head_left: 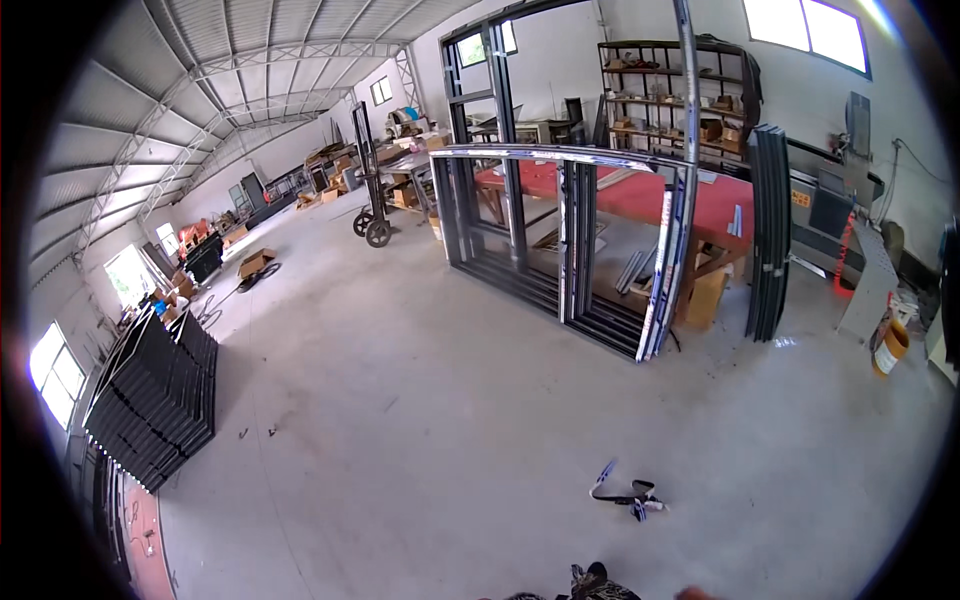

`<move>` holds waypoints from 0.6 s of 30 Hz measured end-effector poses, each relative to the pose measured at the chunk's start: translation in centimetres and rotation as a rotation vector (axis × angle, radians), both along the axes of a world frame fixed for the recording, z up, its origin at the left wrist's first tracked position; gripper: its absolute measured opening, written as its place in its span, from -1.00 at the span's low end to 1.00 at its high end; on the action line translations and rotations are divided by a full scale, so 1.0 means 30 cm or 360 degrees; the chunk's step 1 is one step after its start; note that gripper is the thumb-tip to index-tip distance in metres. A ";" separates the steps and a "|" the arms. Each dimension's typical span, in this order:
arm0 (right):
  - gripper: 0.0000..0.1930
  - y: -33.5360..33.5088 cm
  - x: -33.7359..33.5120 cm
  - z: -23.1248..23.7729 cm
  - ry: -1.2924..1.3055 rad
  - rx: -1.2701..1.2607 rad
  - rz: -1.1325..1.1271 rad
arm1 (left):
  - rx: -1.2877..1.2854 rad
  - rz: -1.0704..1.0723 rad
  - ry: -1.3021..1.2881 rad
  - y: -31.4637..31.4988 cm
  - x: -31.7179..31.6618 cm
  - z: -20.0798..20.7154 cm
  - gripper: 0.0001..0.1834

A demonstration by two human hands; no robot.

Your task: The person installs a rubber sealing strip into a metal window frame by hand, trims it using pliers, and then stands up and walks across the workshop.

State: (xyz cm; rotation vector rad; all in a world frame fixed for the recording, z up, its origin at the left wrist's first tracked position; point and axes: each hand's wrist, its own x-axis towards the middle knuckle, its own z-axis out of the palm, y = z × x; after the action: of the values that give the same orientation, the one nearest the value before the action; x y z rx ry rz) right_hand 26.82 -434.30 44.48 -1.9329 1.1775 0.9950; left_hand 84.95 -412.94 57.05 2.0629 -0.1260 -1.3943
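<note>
Only a sliver of my right hand (692,594) shows at the lower edge, its fingers mostly cut off, so what it may hold is hidden. My left hand is out of the picture. Closest to the right hand are my dark patterned clothing (600,588) and a dark shoe tip (597,570). A crumpled strip of white, blue and black film (638,496) lies on the grey floor ahead. Further off stand several dark window frames (560,290), upright and partly covered in pale protective film, in front of a red-topped table (640,195).
Stacked dark frames (155,400) lean on the left. Bundled dark profiles (768,235) stand upright right of the table, near a yellow bucket (890,347). Behind are a shelf rack (675,72), a wheeled trolley (372,200) and an open cardboard box (257,262).
</note>
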 end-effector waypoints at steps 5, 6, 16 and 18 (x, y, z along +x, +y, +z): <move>-0.69 -1.219 0.845 0.304 -0.0370 -0.0936 -0.0460 | -0.0084 0.0179 -0.0125 -0.330 0.273 0.070 -0.77; -0.69 -1.426 0.952 0.343 -0.0562 -0.1150 -0.0678 | -0.0111 0.0170 -0.0107 -0.416 0.331 0.072 -0.78; -0.79 -1.990 1.832 0.386 -0.0770 -0.0224 -0.0546 | -0.0859 -0.0154 -0.0620 -0.864 1.139 -0.216 -0.80; -0.72 -1.878 1.888 0.440 -0.0512 0.0013 -0.0407 | -0.0501 0.0206 -0.0467 -1.018 1.345 -0.232 -0.81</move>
State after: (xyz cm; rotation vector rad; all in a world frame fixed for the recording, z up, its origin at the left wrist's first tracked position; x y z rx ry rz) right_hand 83.47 -490.63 57.67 -1.7973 1.1898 0.5316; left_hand 125.30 -443.47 50.09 1.9571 -0.3088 -0.9225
